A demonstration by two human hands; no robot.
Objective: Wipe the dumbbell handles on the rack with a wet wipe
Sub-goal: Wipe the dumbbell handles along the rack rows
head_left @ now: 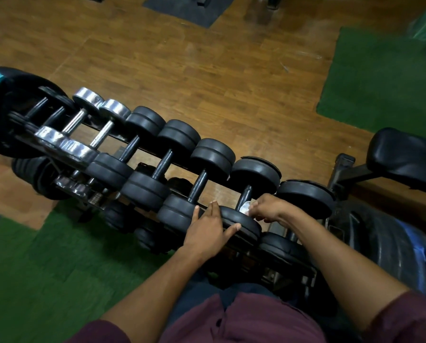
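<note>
Black dumbbells (208, 169), five; chrome dumbbells (83, 122), two.

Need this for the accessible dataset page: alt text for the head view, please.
Seen from above, a person's right hand presses a white wet wipe against the handle of a black dumbbell on a long rack, while the left hand rests open on that dumbbell's near weight. More black and chrome dumbbells line the rack over wood flooring and green mats.

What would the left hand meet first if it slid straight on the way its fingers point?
Likely the handle of the neighbouring black dumbbell: the left hand lies flat on the near weight heads, fingers pointing up and away over them. Depth is unclear, so it might pass above the handle.
</note>
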